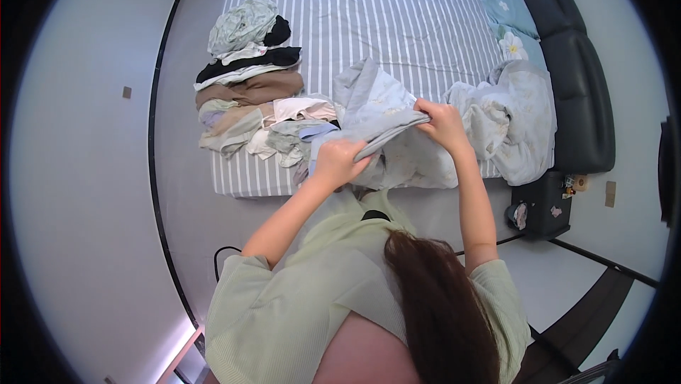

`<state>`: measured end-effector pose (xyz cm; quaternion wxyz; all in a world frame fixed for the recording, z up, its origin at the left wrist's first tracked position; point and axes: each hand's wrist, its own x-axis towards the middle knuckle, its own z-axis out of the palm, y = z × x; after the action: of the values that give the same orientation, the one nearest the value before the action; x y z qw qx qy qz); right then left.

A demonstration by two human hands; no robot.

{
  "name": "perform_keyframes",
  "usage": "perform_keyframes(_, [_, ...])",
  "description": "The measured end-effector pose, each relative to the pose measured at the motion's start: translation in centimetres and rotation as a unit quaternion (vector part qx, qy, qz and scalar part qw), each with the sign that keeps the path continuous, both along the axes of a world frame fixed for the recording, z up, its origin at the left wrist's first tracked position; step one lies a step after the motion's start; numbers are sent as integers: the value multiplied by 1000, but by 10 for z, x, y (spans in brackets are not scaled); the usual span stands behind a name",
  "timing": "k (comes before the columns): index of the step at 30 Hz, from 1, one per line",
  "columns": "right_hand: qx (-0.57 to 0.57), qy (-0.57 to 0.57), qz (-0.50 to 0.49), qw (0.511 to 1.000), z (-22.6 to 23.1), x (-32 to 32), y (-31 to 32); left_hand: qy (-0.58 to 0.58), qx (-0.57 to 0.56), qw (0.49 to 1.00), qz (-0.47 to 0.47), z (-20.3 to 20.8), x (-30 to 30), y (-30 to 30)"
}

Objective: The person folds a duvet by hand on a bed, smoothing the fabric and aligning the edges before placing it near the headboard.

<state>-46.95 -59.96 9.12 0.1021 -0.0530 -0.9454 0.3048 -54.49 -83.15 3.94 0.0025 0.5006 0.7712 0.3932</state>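
Both hands are working the grey patterned cloth [386, 131] at the near side of the striped bed [369, 22]. Left hand [339, 160] is gripping the lower-left end of its folded edge, fingers closed on the fabric. Right hand [443, 126] is pinching the other end, slightly higher and further from the body, fingers closed too. Exact thumb placement on the left: can't tell, the back of the hand is hiding it.

Edge is running fairly taut between the hands, layers stacking along it. Beyond it, a loose flap is lying on the stripes. More pale fabric is hanging below the edge toward the bed's near side; can't tell if it's the same piece or belongs to the rumpled bedding [528, 125] on the right.

Clothes pile [248, 90] is sitting left of the cloth, its nearest garments lying right beside the left hand.

Step in hand, my read: lining up the edge for a fold. Next move is probably calling for keeping both ends pinched, evening their height, and bringing the loose flap in flat without dragging the neighbouring garments along.
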Motion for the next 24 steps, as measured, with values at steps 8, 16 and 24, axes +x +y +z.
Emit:
perform_keyframes(8, [8,-12,24,1000,-10,2,20,9,-157,984,78,-24,4,-25])
perform_keyframes(16, [-89,-6,123,988,-2,10,19,140,-111,964,197,-12,21,-24])
perform_keyframes(24, [-93,-43,137,985,-5,14,9,22,-144,989,10,-49,-7,-47])
